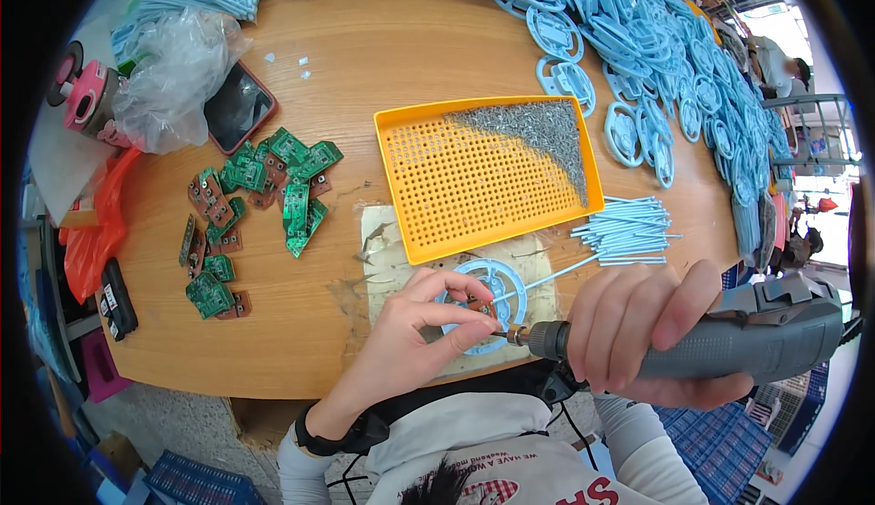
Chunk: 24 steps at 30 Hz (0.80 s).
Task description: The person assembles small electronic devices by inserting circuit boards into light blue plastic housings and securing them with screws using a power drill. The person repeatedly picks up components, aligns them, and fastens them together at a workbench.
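Note:
My right hand [633, 327] is wrapped round a grey electric screwdriver [779, 327], its bit pointing left. My left hand [415, 318] has its thumb and fingers pinched together at the bit's tip. Whatever they pinch is too small to make out. Beneath them lies a round light-blue plastic frame [520, 304] with a thin blue rod sticking out to the upper right. Part of a brown circuit board [480, 305] shows inside the frame, the rest hidden by my left fingers. Frame and hands are over a worn, pale mat [378, 254] on the table.
Just beyond sits a yellow perforated tray [390, 186] with a heap of small screws [547, 131]. Blue rods [624, 231] lie right of it. Green circuit boards [296, 213] and a phone [239, 108] are left. Blue frames [638, 40] pile up far right. People work beyond.

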Tool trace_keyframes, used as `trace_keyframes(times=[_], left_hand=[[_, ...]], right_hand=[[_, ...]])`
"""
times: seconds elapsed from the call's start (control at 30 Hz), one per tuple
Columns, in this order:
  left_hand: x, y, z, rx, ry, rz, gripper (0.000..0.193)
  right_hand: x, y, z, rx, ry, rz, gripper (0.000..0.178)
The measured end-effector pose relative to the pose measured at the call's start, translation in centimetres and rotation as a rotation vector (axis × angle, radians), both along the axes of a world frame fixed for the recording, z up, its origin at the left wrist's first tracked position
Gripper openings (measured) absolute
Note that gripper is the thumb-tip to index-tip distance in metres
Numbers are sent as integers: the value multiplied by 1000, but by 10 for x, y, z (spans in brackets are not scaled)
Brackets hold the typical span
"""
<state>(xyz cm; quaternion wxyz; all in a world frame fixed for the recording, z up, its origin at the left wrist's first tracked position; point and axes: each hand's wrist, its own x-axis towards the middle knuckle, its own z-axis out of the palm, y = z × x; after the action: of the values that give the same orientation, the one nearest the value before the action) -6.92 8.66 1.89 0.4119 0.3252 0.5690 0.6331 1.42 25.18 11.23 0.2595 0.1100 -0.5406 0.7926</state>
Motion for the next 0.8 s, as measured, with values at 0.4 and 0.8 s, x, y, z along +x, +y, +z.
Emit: trace_keyframes(times=[0.4,0.8], left_hand=[[8,-11,3,89,739,318,13],[52,-22,-52,62,1160,-191,17]], right_hand=[[8,4,-18,102,-22,-146,54],[7,-1,-64,293,-29,5,64]])
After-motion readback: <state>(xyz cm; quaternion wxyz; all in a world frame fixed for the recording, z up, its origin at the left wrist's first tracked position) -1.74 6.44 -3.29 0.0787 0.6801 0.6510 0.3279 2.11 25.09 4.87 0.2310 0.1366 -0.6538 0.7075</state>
